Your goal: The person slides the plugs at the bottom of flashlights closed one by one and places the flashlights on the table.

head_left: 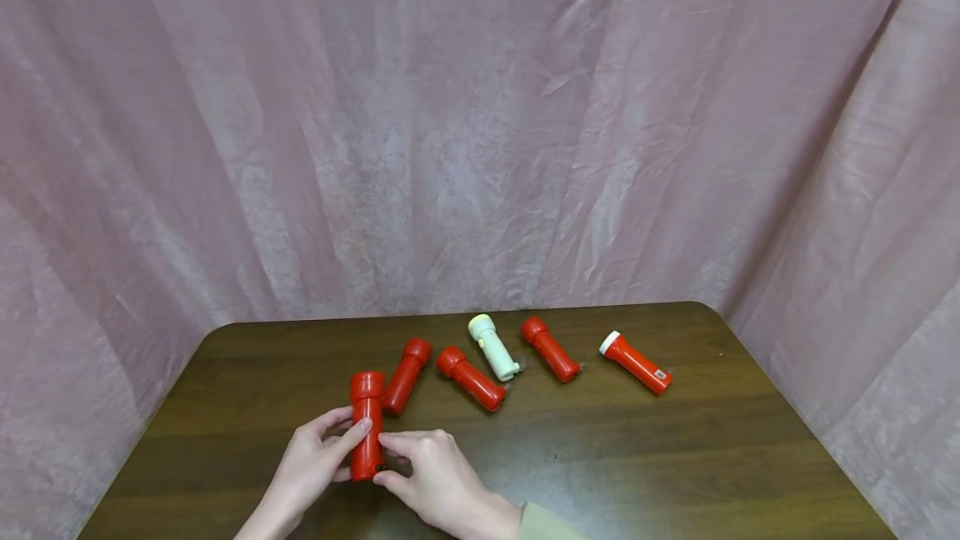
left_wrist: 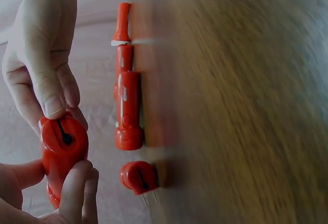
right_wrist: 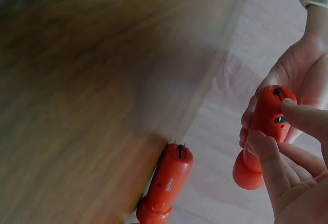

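A red flashlight [head_left: 367, 411] is held above the front left part of the table, its wide head pointing away from me. My left hand [head_left: 303, 461] grips its barrel from the left, thumb on top and fingers beneath. From the other side my right hand [head_left: 442, 477] pinches the tail, with the thumb at the end face and a finger along the barrel. In the left wrist view, a black slot with a round hole shows on the tail [left_wrist: 66, 137], right below the right thumb. A small dark opening [right_wrist: 279, 119] shows on the barrel in the right wrist view.
On the brown wooden table [head_left: 637, 465] lie other flashlights: three red ones [head_left: 406, 377], a pale green one [head_left: 495, 352] and a red one with a white rim [head_left: 637, 363]. Thin metal prongs stick out from some tails. Behind hangs a pink curtain [head_left: 465, 123].
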Motion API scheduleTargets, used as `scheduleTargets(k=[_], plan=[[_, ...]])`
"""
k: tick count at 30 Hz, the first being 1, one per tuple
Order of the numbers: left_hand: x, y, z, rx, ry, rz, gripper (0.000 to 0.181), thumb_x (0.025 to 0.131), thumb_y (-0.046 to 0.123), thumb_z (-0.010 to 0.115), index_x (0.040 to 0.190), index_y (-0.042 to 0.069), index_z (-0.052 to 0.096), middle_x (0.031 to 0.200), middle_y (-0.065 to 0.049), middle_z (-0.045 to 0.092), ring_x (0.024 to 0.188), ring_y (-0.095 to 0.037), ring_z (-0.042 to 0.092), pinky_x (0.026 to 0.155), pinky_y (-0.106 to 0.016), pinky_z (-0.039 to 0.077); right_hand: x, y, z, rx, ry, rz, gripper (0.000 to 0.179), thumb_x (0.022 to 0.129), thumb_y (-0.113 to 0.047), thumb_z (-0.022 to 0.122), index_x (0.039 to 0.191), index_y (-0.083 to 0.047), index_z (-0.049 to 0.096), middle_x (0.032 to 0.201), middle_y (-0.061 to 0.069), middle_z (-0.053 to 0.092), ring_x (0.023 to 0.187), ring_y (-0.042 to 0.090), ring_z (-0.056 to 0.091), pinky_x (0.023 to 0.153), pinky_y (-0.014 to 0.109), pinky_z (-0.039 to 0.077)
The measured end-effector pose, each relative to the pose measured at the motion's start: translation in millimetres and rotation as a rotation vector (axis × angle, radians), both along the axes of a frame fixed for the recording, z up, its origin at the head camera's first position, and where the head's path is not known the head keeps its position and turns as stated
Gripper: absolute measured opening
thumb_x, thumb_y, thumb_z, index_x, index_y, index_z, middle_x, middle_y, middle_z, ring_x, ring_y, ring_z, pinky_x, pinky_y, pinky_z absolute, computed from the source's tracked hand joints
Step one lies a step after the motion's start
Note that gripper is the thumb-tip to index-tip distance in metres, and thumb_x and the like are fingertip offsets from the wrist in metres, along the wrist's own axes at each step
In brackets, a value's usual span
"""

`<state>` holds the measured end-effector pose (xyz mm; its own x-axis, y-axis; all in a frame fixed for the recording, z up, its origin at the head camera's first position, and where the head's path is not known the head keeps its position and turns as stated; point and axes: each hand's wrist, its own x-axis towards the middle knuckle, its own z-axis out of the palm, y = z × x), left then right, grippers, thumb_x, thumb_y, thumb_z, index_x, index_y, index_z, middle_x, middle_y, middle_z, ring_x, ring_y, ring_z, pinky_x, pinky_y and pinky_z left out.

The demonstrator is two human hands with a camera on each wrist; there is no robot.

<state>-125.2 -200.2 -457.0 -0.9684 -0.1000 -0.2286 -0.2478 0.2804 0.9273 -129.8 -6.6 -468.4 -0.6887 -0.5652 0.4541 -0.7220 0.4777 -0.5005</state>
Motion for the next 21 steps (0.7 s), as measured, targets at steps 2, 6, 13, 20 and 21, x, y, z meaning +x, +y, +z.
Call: scheduleTargets(k=[2, 6, 13, 20, 21], plan=[[-1.0, -3.2, -1.1, -0.015, -0.004, -0.007, 0.059, 0.104, 0.026, 0.067, 0.148, -0.009, 0.05, 0.135, -0.025, 0.066, 0.102, -0.022, 0.078, 0.073, -0.037, 0.068, 0.5, -3.3, -0.9, -0.001, 0.005, -0.008, 0.039, 0.087, -0.013, 0.086, 0.124, -0.008, 0.077, 0.117, 0.004, 0.081, 0.098, 0.003, 0.078, 0.08, 0.002, 0.054], [-2.5, -11.1, -4.5, -0.041, -0.031, -0.016, 0.061, 0.103, 0.029, 0.068, 0.148, -0.009, 0.051, 0.136, -0.025, 0.065, 0.1, -0.021, 0.077, 0.073, -0.037, 0.068, 0.7, -9.8, -2.8, 0.034, 0.005, -0.01, 0.037, 0.087, -0.015, 0.086, 0.122, -0.009, 0.078, 0.116, 0.002, 0.081, 0.098, 0.0, 0.076, 0.078, 0.002, 0.054], [-4.9, -25.6, -14.8, -0.078, -0.09, -0.052, 0.065, 0.103, 0.033, 0.068, 0.147, -0.011, 0.05, 0.134, -0.027, 0.066, 0.099, -0.02, 0.074, 0.074, -0.039, 0.068, 0.8, -21.9, -6.7, 0.143, -0.025, 0.004, 0.03, 0.088, -0.021, 0.085, 0.117, -0.014, 0.08, 0.098, -0.008, 0.082, 0.076, -0.012, 0.062, 0.064, 0.0, 0.042], [-3.6, -36.1, -21.3, -0.108, -0.105, -0.071, 0.064, 0.105, 0.031, 0.066, 0.146, -0.015, 0.048, 0.133, -0.03, 0.066, 0.099, -0.021, 0.074, 0.073, -0.039, 0.068, 2.1, -33.2, -9.8, 0.19, -0.05, 0.0, 0.02, 0.088, -0.022, 0.085, 0.107, -0.017, 0.081, 0.076, -0.014, 0.071, 0.061, -0.012, 0.044, 0.056, 0.002, 0.033], [-3.7, -36.9, -21.9, -0.111, -0.105, -0.073, 0.064, 0.105, 0.031, 0.065, 0.146, -0.015, 0.048, 0.133, -0.03, 0.066, 0.099, -0.021, 0.075, 0.073, -0.039, 0.068, 2.2, -34.2, -9.7, 0.195, -0.055, 0.001, 0.016, 0.088, -0.022, 0.085, 0.103, -0.017, 0.08, 0.072, -0.015, 0.068, 0.06, -0.011, 0.042, 0.054, 0.003, 0.032]])
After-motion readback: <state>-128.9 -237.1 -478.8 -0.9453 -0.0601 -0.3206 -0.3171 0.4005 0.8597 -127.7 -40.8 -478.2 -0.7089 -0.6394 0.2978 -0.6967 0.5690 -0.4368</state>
